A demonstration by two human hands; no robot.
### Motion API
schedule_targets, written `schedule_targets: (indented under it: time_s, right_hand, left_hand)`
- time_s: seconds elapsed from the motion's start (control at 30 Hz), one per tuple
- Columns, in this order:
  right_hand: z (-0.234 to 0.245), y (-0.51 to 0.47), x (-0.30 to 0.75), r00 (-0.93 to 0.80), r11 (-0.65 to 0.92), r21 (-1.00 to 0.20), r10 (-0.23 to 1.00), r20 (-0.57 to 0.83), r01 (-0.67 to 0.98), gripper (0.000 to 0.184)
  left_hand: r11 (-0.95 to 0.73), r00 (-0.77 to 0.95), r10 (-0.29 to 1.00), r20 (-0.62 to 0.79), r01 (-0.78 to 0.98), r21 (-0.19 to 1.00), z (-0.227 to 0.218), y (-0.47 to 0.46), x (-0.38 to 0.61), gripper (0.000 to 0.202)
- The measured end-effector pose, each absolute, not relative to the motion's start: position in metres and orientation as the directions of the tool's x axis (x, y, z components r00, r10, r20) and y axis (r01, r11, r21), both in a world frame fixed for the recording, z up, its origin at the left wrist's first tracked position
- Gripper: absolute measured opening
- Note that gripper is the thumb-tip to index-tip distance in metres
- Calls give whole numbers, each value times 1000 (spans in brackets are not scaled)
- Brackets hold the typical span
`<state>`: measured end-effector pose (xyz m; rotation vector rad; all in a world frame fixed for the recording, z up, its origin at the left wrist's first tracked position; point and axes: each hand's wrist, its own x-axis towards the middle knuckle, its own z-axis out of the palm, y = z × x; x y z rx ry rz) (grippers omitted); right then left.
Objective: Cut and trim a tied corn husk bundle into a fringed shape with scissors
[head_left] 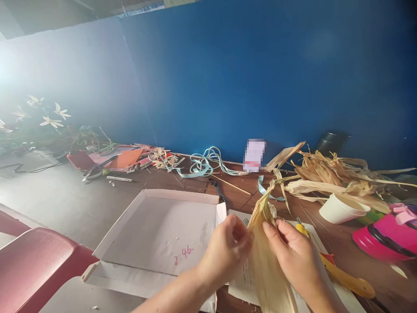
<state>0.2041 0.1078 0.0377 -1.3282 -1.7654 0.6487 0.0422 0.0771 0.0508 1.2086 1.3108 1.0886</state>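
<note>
A long pale corn husk (265, 256) hangs between my hands, its gathered, twisted end pointing up and away. My left hand (230, 241) is closed at the husk's left edge, fingers curled in a pinch. On the other side my right hand (291, 248) grips the husk, thumb laid on its front. Beneath them are printed paper sheets (239, 215). Just beyond my right hand lies a yellow-handled tool (302, 228), partly hidden by the hand. A heap of dried corn husks (329, 174) lies at the back right.
An open cardboard box lid (156, 230) marked in red is at left. A white paper cup (343, 208) and a pink container (386, 237) stand right. A yellow handle (350, 278) lies nearby. Pale blue cord (211, 161) lies before the blue partition (247, 78). A red chair (42, 265) is lower left.
</note>
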Motion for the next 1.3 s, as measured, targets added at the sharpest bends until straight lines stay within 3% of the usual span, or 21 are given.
schedule_targets:
  time_s: [0.17,0.37,0.53,0.77,0.97,1.3]
  right_hand:
    - [48,156,200,-41,328,-756,927,372,566,50]
    - [33,180,198,27,293,-733,920,391,614,56]
    - [23,177,206,75,238,-754,932,355,612,59]
    - [21,176,210,72,173,-794,962,262,583,60]
    - [16,174,209,-24,205,-797,972,233,569,52]
    - [21,178,219,200,113,-718,920,336,687,47]
  left_hand:
    - [62,-80,996,-51,144,988,69,132,45,12]
    - [60,-97,994,-50,97,994,45,176,63,16]
    - [8,-129,991,-15,-55,998,20,182,70,31]
    - [-43,-126,992,28,-117,992,15,178,74,24]
    - [42,-127,991,-34,61,997,11,169,70,25]
    - [-15,17,1000,12,205,979,21,154,74,28]
